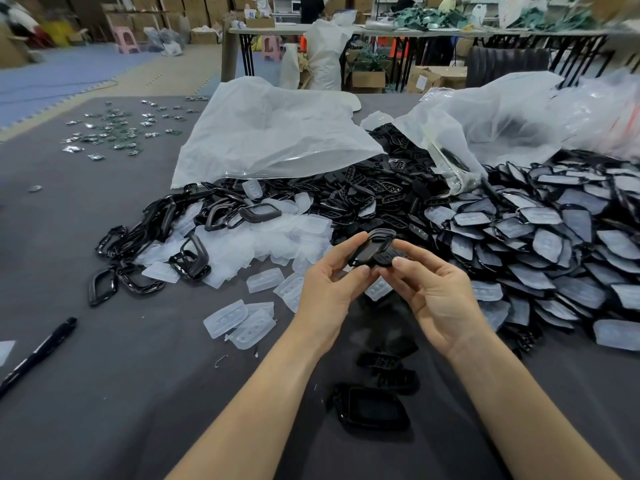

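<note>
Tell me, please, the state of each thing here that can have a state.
black part, held up between both hands
left hand, pinches the black part
right hand, pinches the black part
left bag, lying flat, mouth open
right bag, lying on its side, mouth open
marker, lying flat, untouched

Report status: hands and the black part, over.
Left hand and right hand both pinch the black plastic part, held above the table. Clear pads and black frames heaped beyond, nothing between the hands.
</note>
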`<state>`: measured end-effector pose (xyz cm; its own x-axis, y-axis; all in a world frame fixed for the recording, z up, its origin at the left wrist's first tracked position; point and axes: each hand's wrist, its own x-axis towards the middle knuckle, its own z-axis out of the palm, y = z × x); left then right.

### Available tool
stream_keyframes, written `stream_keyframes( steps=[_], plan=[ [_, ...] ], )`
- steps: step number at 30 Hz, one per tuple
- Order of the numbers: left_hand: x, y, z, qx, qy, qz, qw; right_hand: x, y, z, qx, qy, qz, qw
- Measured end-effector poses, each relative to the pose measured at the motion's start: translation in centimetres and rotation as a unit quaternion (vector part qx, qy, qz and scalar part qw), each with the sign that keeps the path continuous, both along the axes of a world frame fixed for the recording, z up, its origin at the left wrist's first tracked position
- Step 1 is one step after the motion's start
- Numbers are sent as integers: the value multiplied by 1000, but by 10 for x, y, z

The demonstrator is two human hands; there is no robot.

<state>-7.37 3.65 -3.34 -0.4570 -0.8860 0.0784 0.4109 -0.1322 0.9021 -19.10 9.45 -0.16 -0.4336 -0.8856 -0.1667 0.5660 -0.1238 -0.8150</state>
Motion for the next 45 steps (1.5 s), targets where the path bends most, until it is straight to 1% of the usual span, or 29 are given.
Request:
stream_keyframes(
  steps=[5, 10, 13, 16, 20, 25, 27, 29, 30, 32, 34, 36, 38, 45],
  plan=[
    [-1, 0, -1, 9, 14, -1, 1000, -2, -1, -2, 9, 17, -23, 1000],
    [-1, -1, -2, 21, 23, 3, 1000, -5, -2, -3, -2, 32, -52, 998],
    [-1, -2, -3, 41, 25, 8, 999, -6, -2, -5, 8, 84, -77, 993],
    [0, 0, -2, 31, 6, -7, 999, -6, -1, -7, 17, 145, -83, 986],
    [0, 1, 0, 23, -15, -19, 999, -6, -1, -7, 25, 181, -79, 980],
    [0, 1, -1, 11, -59, -19, 998, -5, -1, -9, 28, 189, -84, 978],
    [0, 1, 0, 22, -49, -19, 998, -7, -2, -9, 22, 151, -90, 984],
    [0, -1, 0, 46, -21, -17, 999, -10, -2, -7, 19, 120, -106, 987],
    [0, -2, 0, 55, -11, -16, 998, -11, -2, -7, 29, 133, -113, 984],
    [0, -3, -1, 59, -5, -16, 998, -12, -2, -8, 61, 197, -113, 972],
    [-1, -3, -1, 48, -7, -21, 999, -11, 0, -9, 75, 255, -91, 960],
    [-1, -3, -2, 45, -9, -22, 999, -9, 1, -10, 76, 287, -69, 952],
    [-1, -4, -2, 47, -7, -20, 999, -8, 2, -10, 69, 285, -54, 955],
    [-2, -3, -3, 18, -24, 2, 1000, -11, 1, -8, 41, 225, -8, 973]
  ],
)
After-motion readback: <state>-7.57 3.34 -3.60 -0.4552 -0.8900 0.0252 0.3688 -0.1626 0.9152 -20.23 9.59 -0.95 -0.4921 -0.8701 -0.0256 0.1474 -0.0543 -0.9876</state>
